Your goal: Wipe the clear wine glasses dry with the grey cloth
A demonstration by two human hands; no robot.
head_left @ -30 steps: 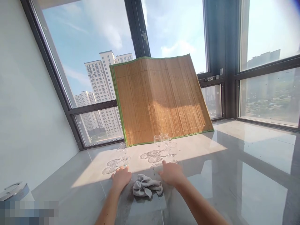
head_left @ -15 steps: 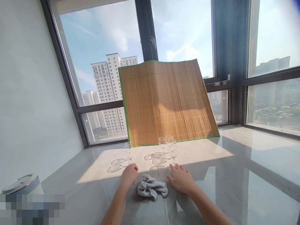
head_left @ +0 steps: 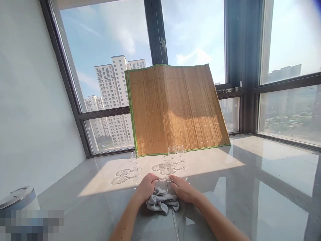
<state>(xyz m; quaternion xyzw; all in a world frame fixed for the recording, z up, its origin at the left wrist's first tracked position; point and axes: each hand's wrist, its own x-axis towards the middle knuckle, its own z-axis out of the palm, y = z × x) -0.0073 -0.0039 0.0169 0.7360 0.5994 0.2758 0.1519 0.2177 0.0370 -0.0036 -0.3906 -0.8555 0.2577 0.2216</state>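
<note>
A clear stemmed glass (head_left: pixel 167 165) stands upright between my hands. My right hand (head_left: pixel 184 189) has its fingertips at the foot of this glass, seemingly pinching it. From the left, my left hand (head_left: pixel 147 187) reaches toward the same foot with its front fingers stretched out, a small gap apart from it. Just below both hands, a crumpled grey cloth (head_left: pixel 163 202) lies on the glossy tiled surface (head_left: pixel 218 217). More stemmed glasses (head_left: pixel 181 155) are grouped behind on the right, and others (head_left: pixel 134 165) stand to the left, beyond my left hand.
A bamboo mat (head_left: pixel 175 110) with green edging leans against the dark window frame (head_left: pixel 156 33) behind the glasses. At the lower left stands a lidded container (head_left: pixel 18 197), partly blurred out. A pale wall (head_left: pixel 32 100) rises on the left.
My right hand has moved left, and the nearest glass has come with it to the middle. My left hand has shifted right, its fingers reaching out. The cloth lies where it was.
</note>
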